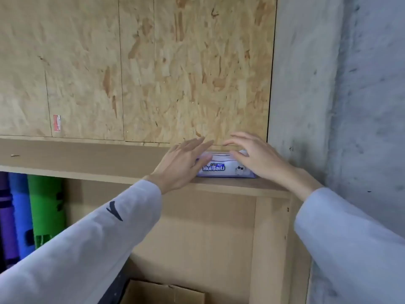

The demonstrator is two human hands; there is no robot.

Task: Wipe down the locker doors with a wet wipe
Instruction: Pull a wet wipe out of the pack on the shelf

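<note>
Two pale grey sleeves [92,244] reach up from the bottom of the view. At their ends, the left hand [179,165] and the right hand [256,159] sit over a pack of wet wipes [221,167] with fingers spread out and loose. Neither hand holds anything yet.

That pack lies on a wooden shelf [87,159], right under the locker doors [192,69]. It looks shut, so I cannot see the wipes inside. Its lid is mostly hidden.

I think the pack could slide off the front edge if a hand pulls a wipe without pressing it down. Too many wipes could come out together.

Below, rolled mats [32,209] stand in one cubby. A cardboard box [162,292] sits in another.
</note>
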